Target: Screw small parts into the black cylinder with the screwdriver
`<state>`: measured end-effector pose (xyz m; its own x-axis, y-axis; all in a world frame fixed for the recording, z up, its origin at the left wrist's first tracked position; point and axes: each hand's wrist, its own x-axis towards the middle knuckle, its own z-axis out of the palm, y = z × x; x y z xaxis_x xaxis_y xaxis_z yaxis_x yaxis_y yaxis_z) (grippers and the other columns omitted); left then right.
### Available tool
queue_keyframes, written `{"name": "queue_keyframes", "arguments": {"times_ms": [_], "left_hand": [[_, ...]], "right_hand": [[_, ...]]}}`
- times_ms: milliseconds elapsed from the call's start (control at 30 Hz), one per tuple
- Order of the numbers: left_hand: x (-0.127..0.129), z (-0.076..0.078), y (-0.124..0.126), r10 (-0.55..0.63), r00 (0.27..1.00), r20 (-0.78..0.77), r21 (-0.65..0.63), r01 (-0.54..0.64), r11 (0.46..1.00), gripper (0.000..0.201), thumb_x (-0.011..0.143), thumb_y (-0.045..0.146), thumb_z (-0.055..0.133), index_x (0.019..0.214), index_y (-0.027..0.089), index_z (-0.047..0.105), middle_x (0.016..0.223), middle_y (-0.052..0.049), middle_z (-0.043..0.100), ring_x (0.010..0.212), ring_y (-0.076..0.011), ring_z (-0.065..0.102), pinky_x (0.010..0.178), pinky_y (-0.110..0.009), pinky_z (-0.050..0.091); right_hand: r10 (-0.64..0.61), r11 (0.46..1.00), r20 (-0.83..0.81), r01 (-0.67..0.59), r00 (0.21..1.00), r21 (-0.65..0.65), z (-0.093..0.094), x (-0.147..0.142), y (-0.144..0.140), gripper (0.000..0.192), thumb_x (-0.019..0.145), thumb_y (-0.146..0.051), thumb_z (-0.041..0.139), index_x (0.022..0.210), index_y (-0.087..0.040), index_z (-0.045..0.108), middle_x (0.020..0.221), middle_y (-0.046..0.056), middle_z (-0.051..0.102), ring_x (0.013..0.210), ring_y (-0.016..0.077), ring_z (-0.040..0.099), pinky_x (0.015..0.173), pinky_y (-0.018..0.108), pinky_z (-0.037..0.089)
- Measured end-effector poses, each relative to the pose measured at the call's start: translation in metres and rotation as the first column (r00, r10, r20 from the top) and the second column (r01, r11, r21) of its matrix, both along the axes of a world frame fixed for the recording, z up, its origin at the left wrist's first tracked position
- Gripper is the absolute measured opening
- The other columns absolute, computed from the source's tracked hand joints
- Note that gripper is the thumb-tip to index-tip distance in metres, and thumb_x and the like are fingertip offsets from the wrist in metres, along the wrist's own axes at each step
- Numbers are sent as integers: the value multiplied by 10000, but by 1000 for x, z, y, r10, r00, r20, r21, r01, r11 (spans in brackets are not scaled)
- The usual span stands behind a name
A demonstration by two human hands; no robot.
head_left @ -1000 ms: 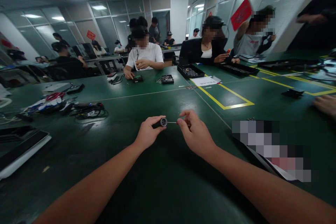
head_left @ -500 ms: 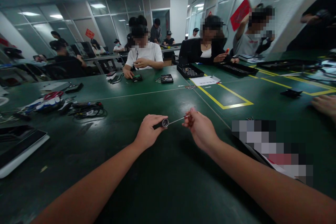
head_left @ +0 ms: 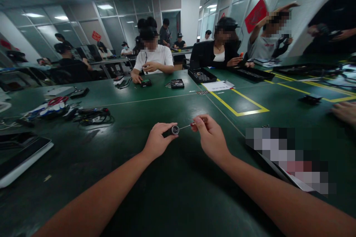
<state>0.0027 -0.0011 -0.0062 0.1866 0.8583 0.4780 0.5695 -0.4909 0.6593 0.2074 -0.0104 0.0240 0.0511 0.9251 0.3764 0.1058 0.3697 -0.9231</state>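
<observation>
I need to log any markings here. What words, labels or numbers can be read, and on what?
None can be read.
Red signs on the glass walls: too blurred.
White sheet on the table: print too small.
Small cylinder in the left hand: no legible marking.

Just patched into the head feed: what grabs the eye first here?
Dead centre, above the green table, the left hand pinches a small dark cylindrical part while the right hand holds a thin red-handled screwdriver with its tip at the part's end. Beyond, to the right, yellow tape marks a rectangle on the table, and other people sit working at the far edge.
</observation>
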Motion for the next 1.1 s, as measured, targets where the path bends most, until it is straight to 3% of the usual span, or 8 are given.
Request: {"name": "queue_keyframes", "arguments": {"times_ms": [300, 567, 733, 833, 967, 1100], "left_hand": [[0, 2, -1, 6, 1000, 13, -20, -6, 1000, 452, 789, 122, 816, 1203, 273, 711, 1140, -34, 734, 1081, -258, 641, 991, -454, 461], [-1, 1, -1, 22, 1000, 21, -20, -22, 1000, 450, 790, 117, 812, 1198, 277, 712, 1153, -33, 731, 1097, -256, 642, 1008, -454, 465], [-1, 0, -1, 20, 1000, 17, -12, -20, 1000, 448, 794, 134, 809, 1204, 282, 711, 1150, -42, 730, 1090, -258, 648, 1006, -455, 474], [-1, -1, -1, 18, 1000, 12, -10, -18, 1000, 452, 784, 135, 818, 1201, 274, 713, 1148, -45, 731, 1085, -260, 650, 997, -455, 478], [-1, -3, 0, 13, 1000, 13, 12, -13, 1000, 456, 779, 134, 826, 1199, 272, 714, 1142, -46, 734, 1080, -260, 649, 992, -458, 477], [-1, -4, 1, -2, 1000, -21, 53, 3, 999, 446, 774, 152, 840, 1181, 290, 721, 1106, -36, 743, 1051, -257, 653, 980, -462, 473]], "right_hand": [[-45, 999, 34, 44, 998, 21, 0, 3, 1, 289, 968, -480, 535, 939, -208, 627, 817, 42, 693, 747, 194, 665, 726, 359, 534], [24, 999, 70, -27, 997, 39, -2, 3, 1, 266, 974, -466, 542, 974, -218, 637, 872, 46, 704, 824, 212, 692, 776, 377, 530], [-23, 999, 87, 20, 996, 30, -2, 4, 1, 280, 982, -476, 526, 971, -216, 630, 874, 51, 709, 830, 221, 697, 772, 377, 523], [-36, 999, 116, 32, 993, 30, 1, 3, 0, 293, 981, -484, 524, 945, -214, 631, 804, 31, 694, 751, 198, 672, 710, 335, 501], [-16, 1000, 163, 12, 987, 25, 5, 3, -5, 352, 986, -526, 497, 907, -217, 644, 595, -34, 566, 549, 155, 546, 557, 286, 410], [-60, 997, 212, 47, 975, 68, 8, 3, -7, 395, 971, -539, 513, 837, -210, 686, 592, -21, 581, 565, 162, 553, 558, 289, 397]]}}
